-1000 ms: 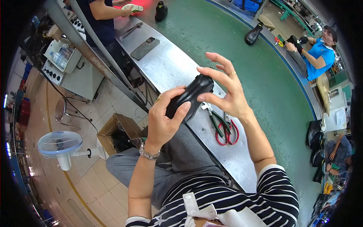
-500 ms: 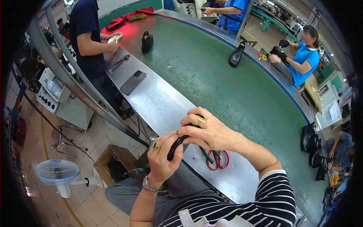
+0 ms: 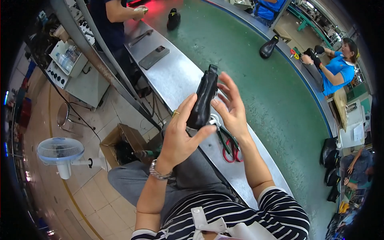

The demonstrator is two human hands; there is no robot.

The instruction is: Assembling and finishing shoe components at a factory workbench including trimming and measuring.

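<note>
Fingers (image 3: 185, 110) loosely spread, both hands; one black shoe (image 3: 203, 98) between, above the metal bench (image 3: 176, 76).
Your left hand (image 3: 178, 140): fingers along one side. Your right hand (image 3: 234, 116): thumb at the other. Firmness of either grip: cannot be told. Risk: smooth surface, uneven support; the shoe could twist, slip and scuff on the green-handled tool (image 3: 222, 140) near its rounded end.

Black shoe (image 3: 205, 96) at a metal worktop (image 3: 178, 72)

The left grip (image 3: 200, 116) touches the shoe at its left side; the right grip (image 3: 220, 90), with fingers spread, is just beside the other side, contact unclear. On the worktop lie a green-handled tool (image 3: 223, 141), red handles (image 3: 228, 161) and, farther, a phone (image 3: 154, 58)
</note>
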